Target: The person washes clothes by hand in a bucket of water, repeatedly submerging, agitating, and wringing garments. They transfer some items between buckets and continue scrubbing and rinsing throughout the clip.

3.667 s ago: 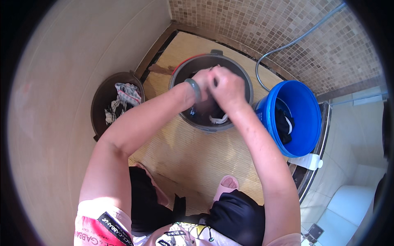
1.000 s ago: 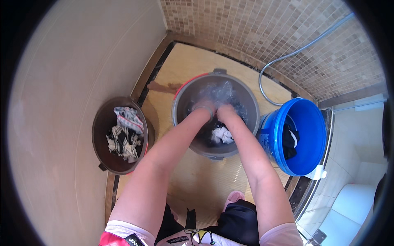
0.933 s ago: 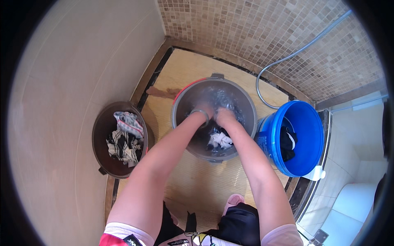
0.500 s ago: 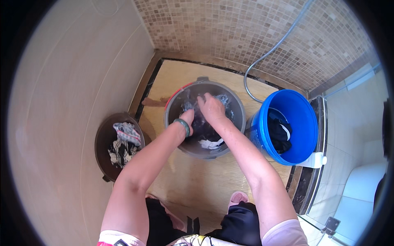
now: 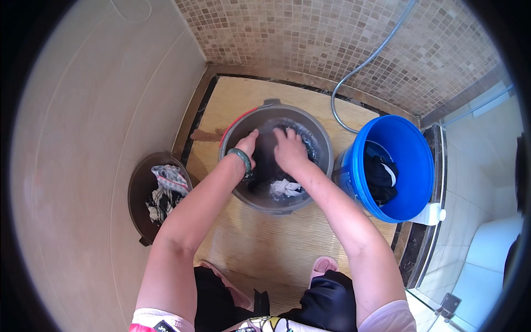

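Both my hands are inside a grey-brown bucket (image 5: 326, 166) with a red handle, in front of me on the floor. My left hand (image 5: 248, 146), with a green bangle (image 5: 241, 159) at the wrist, is by the bucket's left side; its thumb shows, its other fingers are mostly hidden. My right hand (image 5: 290, 150) is right of the middle, fingers apart over dark, wet contents, with no held thing visible in it. Between the hands the contents look dark, and I cannot tell cloth from water. A crumpled white cloth (image 5: 285, 188) lies near the bucket's near side. Suds edge the water.
On the right stands a tall blue bucket (image 5: 359, 182) with dark clothing (image 5: 381, 185) inside, beside a white bottle (image 5: 430, 214). A brown bucket (image 5: 135, 193) at left holds patterned clothes (image 5: 166, 180). A grey hose (image 5: 359, 72) hangs along the mosaic wall (image 5: 287, 39).
My hands have moved apart inside the bucket, and the right hand's fingers have spread. More of the white cloth shows. Foamy water has shifted toward the far right side.
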Action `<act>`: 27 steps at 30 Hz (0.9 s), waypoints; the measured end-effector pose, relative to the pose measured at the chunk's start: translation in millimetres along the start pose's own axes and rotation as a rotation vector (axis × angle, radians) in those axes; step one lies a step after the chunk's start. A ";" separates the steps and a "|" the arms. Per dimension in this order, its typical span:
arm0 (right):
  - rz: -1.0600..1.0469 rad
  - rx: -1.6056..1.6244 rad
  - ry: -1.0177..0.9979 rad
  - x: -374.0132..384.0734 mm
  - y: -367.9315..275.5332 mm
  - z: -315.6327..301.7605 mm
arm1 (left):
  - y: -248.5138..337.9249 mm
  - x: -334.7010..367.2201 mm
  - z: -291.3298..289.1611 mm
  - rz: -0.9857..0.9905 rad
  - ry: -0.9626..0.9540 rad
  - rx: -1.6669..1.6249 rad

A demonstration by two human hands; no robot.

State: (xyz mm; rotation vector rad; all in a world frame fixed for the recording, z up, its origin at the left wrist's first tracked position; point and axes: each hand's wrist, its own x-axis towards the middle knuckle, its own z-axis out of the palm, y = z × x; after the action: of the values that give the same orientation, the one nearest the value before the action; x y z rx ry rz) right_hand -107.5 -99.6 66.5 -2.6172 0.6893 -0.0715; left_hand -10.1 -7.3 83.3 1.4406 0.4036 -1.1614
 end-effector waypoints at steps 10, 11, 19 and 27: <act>0.004 -0.239 -0.556 30.0 2.9 25.9 | -36.1 74.5 -18.6 -0.078 -0.039 0.101; 0.046 -0.143 -0.428 27.0 -1.5 24.3 | -31.8 75.0 -22.0 -0.086 -0.054 0.085; -0.217 0.749 0.025 -19.8 -58.7 -20.3 | -9.9 20.1 -19.5 -0.078 -0.133 0.092; -0.017 0.312 0.151 -9.3 -30.0 -24.1 | -21.3 -41.9 20.9 -0.044 -0.122 -0.078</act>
State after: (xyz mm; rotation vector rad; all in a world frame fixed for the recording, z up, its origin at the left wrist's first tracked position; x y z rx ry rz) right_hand -105.6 -81.1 101.5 -2.3334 0.6488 -0.3562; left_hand -54.2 -5.0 109.6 1.2921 0.3928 -1.2492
